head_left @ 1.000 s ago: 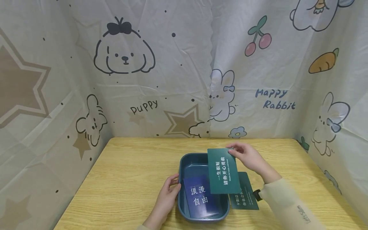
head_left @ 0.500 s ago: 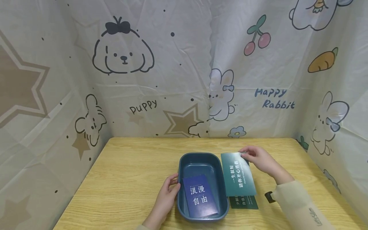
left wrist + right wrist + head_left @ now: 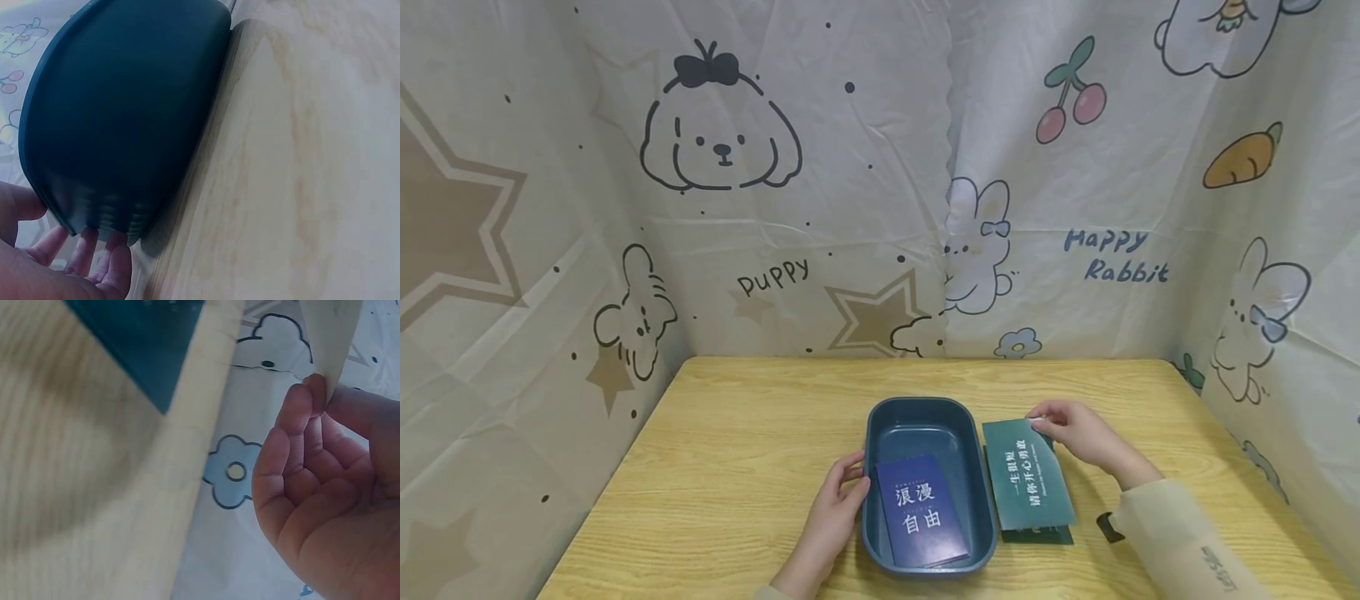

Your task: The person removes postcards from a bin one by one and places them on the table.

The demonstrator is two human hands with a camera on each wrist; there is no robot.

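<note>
My left hand [image 3: 835, 510] holds the left side of a dark blue-green rectangular tray [image 3: 925, 402]. In the left wrist view, thumb and fingertips touch the tray's rim and outer wall [image 3: 125, 112]. Inside the tray lies a purple-blue booklet [image 3: 921, 546] with white characters. My right hand [image 3: 1081, 433] pinches the upper right corner of a green card [image 3: 1011, 458] with white writing, just right of the tray. In the right wrist view, the thumb and index finger pinch a pale edge [image 3: 331, 344]. Beneath the held card, another green card [image 3: 1045, 537] shows mostly along its lower edge.
Both the tray and the cards are on a light wood-grain table [image 3: 737, 458]. A cartoon-printed cloth [image 3: 812, 208] encloses the table at the back and sides. A small black item [image 3: 1109, 527] sits by the right sleeve [image 3: 1180, 525].
My right hand has carried the green card from over the tray's right part to the right and down, covering most of the other green card. The left hand and tray have stayed put.
</note>
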